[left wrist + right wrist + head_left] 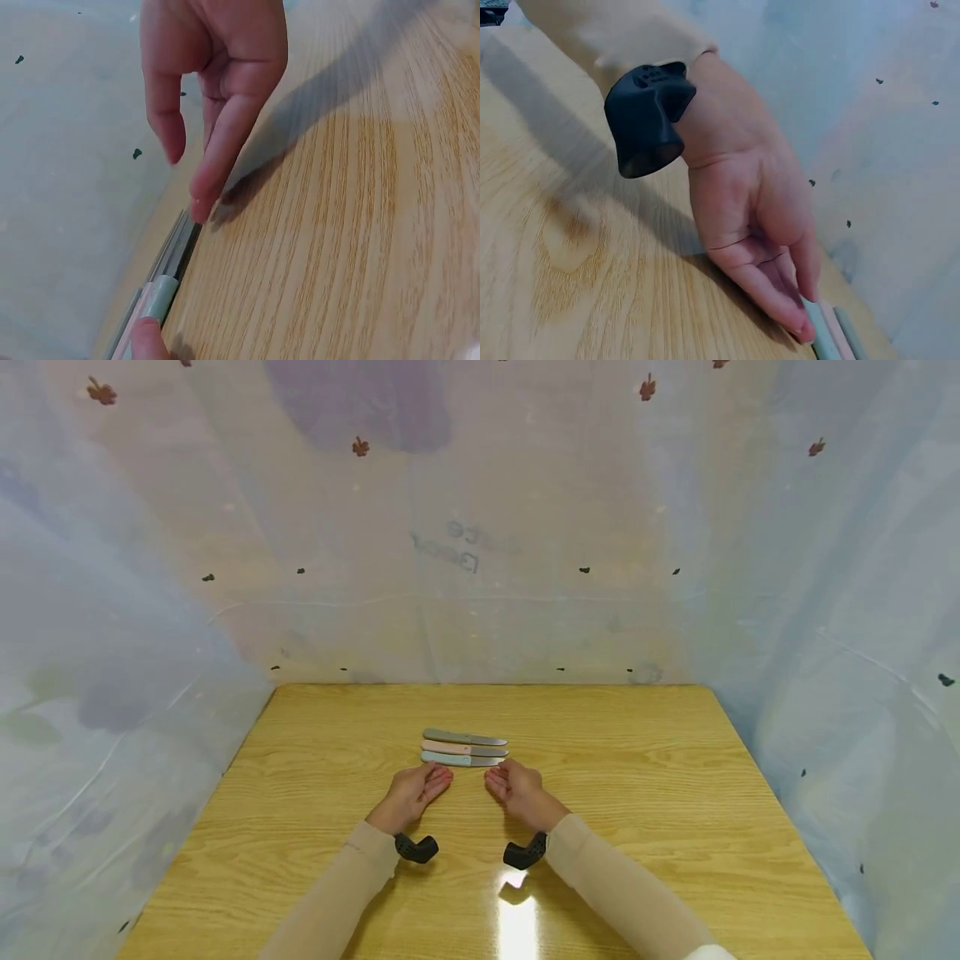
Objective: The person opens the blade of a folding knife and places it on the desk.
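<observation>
Three small knives lie side by side on the wooden table [637,760], handles left, blades right. The farthest has a grey-green handle [444,735], the middle one a pink handle [445,747], the nearest a light blue handle [447,759]. My left hand [412,791] is at the light blue knife's handle end, fingers loosely extended; the right wrist view shows this hand [757,217] beside the handles. By that knife's blade tip is my right hand [519,789], also loosely extended. In the left wrist view its fingers [225,150] overlap the tip; contact is unclear.
A pale patterned sheet [525,527] surrounds the back and sides of the table. Black camera mounts [417,849] sit on both wrists, inward of the beige sleeves. Light glares off the tabletop near the front.
</observation>
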`<state>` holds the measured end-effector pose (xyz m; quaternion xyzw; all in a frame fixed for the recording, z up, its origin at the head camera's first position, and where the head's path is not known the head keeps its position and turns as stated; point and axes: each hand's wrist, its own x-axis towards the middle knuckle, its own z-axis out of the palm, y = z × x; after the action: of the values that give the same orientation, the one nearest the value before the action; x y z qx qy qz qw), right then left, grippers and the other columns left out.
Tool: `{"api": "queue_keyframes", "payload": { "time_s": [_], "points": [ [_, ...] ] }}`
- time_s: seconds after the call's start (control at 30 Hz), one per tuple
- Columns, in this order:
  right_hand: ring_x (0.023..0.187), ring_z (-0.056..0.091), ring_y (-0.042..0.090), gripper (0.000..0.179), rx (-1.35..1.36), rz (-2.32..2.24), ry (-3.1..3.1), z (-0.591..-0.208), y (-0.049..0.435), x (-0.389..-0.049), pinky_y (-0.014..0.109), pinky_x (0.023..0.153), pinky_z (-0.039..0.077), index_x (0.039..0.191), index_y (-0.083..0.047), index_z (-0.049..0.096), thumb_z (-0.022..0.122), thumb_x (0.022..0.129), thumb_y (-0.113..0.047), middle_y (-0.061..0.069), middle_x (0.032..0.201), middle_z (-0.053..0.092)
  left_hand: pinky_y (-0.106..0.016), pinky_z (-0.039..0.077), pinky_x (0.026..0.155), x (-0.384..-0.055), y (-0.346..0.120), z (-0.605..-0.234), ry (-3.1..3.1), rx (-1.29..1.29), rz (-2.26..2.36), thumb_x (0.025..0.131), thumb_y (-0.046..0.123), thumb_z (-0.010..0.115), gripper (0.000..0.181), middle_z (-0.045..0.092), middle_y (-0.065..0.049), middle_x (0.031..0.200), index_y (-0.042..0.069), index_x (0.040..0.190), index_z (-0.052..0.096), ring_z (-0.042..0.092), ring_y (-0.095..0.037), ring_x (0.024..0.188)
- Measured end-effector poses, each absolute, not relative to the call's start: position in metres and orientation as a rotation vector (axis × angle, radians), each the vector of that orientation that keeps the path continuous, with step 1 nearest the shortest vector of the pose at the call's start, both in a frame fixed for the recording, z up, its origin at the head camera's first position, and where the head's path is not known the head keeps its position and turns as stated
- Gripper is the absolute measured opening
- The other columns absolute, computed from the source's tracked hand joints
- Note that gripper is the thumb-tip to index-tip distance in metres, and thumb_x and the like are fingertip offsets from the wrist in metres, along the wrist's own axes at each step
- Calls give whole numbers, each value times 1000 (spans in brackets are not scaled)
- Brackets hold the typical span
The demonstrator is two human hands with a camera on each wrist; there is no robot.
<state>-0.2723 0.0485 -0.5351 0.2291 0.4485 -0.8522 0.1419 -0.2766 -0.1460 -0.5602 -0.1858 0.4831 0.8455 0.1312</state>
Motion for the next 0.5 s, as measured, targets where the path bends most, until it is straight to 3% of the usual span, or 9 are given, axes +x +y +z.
{"api": "queue_keyframes", "payload": {
  "time_s": [0.27,0.5],
  "points": [
    [115,51,36,39,496,-2371,1411,-531,87,-267,38,92,46,132,12,40,43,98,-7,29,128,47,-36,44,93,-271,-160,-557,1534,-465,2439,101,13,41,38,51,-27,120,-13,128,42,56,-31,109],
    [112,53,34,32,87,-2113,2073,-512,155,-264,47,91,45,125,5,51,45,99,-13,21,123,56,-37,46,90,-267,-198,-525,2076,-229,2355,101,25,42,44,49,-29,127,-8,130,44,55,-33,112]
  ]
}}
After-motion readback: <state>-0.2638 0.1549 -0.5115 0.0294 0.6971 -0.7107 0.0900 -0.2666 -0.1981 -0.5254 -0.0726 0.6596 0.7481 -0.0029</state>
